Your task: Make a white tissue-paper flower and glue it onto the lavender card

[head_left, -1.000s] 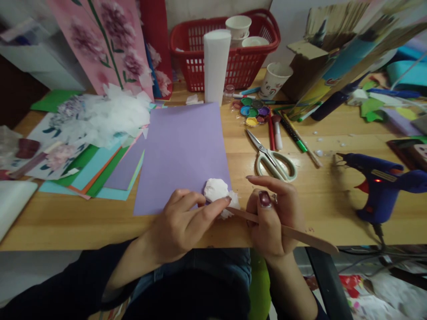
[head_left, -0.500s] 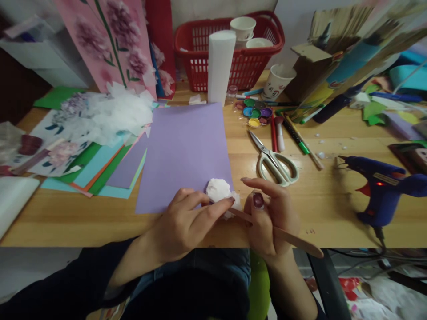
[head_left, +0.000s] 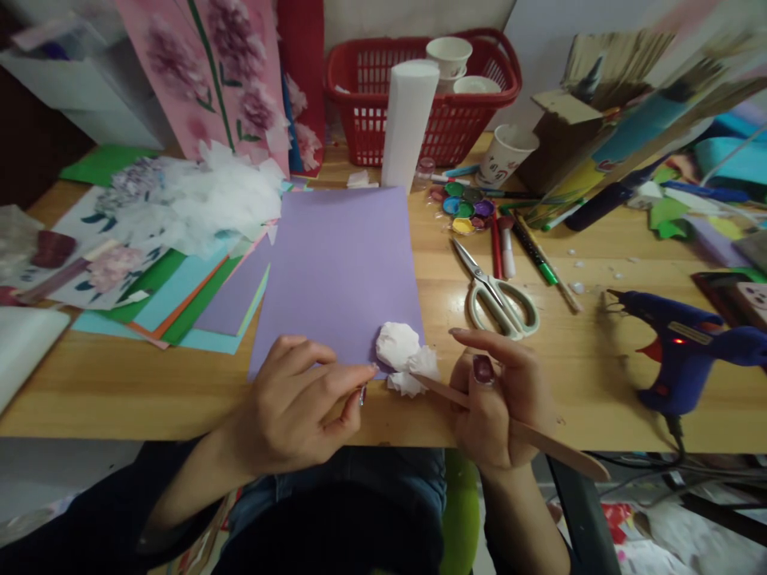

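A thin brown wooden stick (head_left: 560, 449) lies in my right hand (head_left: 503, 399), pinned under the thumb, with the index finger stretched out. Its far tip reaches white crumpled tissue (head_left: 424, 363) at the lower right corner of a purple sheet (head_left: 344, 271). Beside that tissue, a rounded white clump (head_left: 396, 345) rests on the sheet. My left hand (head_left: 308, 399) hovers left of the clump, apart from it, fingers bent and thumb separate from the index finger, holding nothing visible.
Scissors (head_left: 500, 299) lie right of the sheet, below a paint palette (head_left: 461, 206). A blue glue gun (head_left: 683, 343) with a lit red light stands at the right. Behind are a white roll (head_left: 409, 128) and a red basket (head_left: 365, 104). Coloured papers (head_left: 180, 295) and white tissue (head_left: 221, 200) lie left.
My left hand has drawn back to the left, off the white tissue and clump, and its thumb now shows. My right hand has shifted slightly right in the view, still holding the stick.
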The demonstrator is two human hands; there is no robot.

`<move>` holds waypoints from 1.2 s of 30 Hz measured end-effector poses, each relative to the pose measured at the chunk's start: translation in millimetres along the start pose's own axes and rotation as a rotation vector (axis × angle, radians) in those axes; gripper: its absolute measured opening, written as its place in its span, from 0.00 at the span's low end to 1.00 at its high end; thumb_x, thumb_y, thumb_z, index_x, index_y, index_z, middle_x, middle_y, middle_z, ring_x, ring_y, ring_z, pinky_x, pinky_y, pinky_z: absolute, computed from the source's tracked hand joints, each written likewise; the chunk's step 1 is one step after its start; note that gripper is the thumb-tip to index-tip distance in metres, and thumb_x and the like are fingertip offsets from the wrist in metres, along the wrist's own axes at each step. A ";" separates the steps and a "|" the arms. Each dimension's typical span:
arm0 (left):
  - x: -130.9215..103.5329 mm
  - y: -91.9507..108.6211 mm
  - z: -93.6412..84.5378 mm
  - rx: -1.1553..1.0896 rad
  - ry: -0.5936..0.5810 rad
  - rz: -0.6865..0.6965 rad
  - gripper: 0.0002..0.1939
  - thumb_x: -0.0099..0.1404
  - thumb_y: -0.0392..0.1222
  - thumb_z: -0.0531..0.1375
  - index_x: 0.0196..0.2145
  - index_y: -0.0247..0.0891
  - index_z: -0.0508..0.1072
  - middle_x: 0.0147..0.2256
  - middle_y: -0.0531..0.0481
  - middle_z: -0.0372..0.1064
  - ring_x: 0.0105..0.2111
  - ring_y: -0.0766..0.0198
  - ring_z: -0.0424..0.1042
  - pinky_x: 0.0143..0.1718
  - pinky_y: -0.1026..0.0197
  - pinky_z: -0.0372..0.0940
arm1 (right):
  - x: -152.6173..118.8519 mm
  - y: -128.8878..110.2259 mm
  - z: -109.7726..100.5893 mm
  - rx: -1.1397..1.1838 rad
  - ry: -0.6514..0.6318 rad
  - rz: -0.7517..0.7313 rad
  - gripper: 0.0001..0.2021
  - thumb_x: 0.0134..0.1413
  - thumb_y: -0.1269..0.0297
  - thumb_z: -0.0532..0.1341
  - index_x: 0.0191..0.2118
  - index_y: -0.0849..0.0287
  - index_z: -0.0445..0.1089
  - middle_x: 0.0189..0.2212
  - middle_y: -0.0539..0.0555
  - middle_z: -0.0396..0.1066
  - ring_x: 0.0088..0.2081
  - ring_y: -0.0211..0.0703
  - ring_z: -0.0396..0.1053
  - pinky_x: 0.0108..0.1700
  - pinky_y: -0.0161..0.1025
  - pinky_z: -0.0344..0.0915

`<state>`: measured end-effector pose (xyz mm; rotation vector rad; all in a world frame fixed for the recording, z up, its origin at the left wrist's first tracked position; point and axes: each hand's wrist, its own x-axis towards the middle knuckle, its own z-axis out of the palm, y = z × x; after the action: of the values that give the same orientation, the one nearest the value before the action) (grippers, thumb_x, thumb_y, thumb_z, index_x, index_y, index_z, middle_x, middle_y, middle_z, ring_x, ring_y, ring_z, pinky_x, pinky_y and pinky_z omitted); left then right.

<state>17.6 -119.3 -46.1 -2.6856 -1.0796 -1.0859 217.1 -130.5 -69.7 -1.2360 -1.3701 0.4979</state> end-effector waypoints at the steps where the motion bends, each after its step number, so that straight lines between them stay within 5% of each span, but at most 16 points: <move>1: -0.3 -0.2 -0.1 0.007 -0.005 0.002 0.13 0.57 0.29 0.61 0.41 0.37 0.71 0.26 0.53 0.74 0.27 0.63 0.69 0.32 0.58 0.61 | 0.2 0.6 0.2 -0.006 -0.017 -0.003 0.11 0.59 0.66 0.52 0.45 0.53 0.68 0.29 0.53 0.70 0.29 0.45 0.70 0.21 0.38 0.62; 5: -0.3 -0.8 -1.4 0.009 -0.001 0.022 0.09 0.58 0.30 0.61 0.37 0.38 0.72 0.24 0.54 0.73 0.27 0.62 0.68 0.32 0.58 0.61 | 0.4 3.3 1.3 -0.041 -0.031 -0.016 0.11 0.59 0.65 0.53 0.44 0.54 0.69 0.26 0.51 0.68 0.26 0.43 0.68 0.20 0.38 0.61; 15: -5.0 -19.2 -19.4 0.065 0.063 -0.048 0.12 0.59 0.25 0.57 0.37 0.39 0.72 0.19 0.59 0.63 0.21 0.68 0.64 0.32 0.59 0.62 | 7.9 -9.5 0.8 0.201 0.239 -0.023 0.08 0.61 0.69 0.51 0.38 0.56 0.68 0.14 0.42 0.53 0.09 0.33 0.49 0.11 0.34 0.44; 19: -5.8 -50.3 -40.6 0.256 0.189 -0.171 0.17 0.57 0.23 0.59 0.41 0.39 0.73 0.18 0.61 0.58 0.24 0.67 0.65 0.37 0.59 0.65 | 10.3 -7.7 1.9 0.256 0.293 -0.009 0.08 0.60 0.70 0.52 0.38 0.56 0.68 0.12 0.41 0.52 0.10 0.33 0.49 0.11 0.33 0.43; 24: -5.3 -112.5 -79.8 0.472 0.289 -0.322 0.15 0.55 0.27 0.60 0.41 0.36 0.74 0.34 0.51 0.72 0.34 0.63 0.72 0.36 0.61 0.68 | 10.2 -3.9 3.2 0.292 0.300 0.012 0.06 0.59 0.66 0.56 0.38 0.58 0.69 0.11 0.41 0.56 0.09 0.32 0.50 0.11 0.31 0.44; 30: -18.6 -161.3 -103.8 0.357 -0.023 -0.675 0.11 0.63 0.44 0.60 0.37 0.35 0.77 0.26 0.54 0.76 0.25 0.67 0.72 0.27 0.66 0.63 | 10.1 1.7 2.2 0.275 0.283 0.079 0.08 0.58 0.61 0.58 0.37 0.60 0.68 0.10 0.41 0.57 0.09 0.33 0.51 0.12 0.32 0.46; 36: -10.2 -157.6 -65.7 0.307 -0.194 -0.720 0.12 0.60 0.45 0.60 0.38 0.36 0.78 0.33 0.47 0.77 0.32 0.58 0.74 0.33 0.60 0.66 | 7.8 8.5 0.6 0.244 0.258 0.093 0.10 0.58 0.59 0.58 0.37 0.61 0.68 0.12 0.42 0.57 0.11 0.32 0.53 0.13 0.30 0.49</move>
<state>-124.8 -25.3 -34.8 -2.2213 -2.1413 -0.6224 221.5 -120.5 -73.6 -1.1228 -1.0071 0.5334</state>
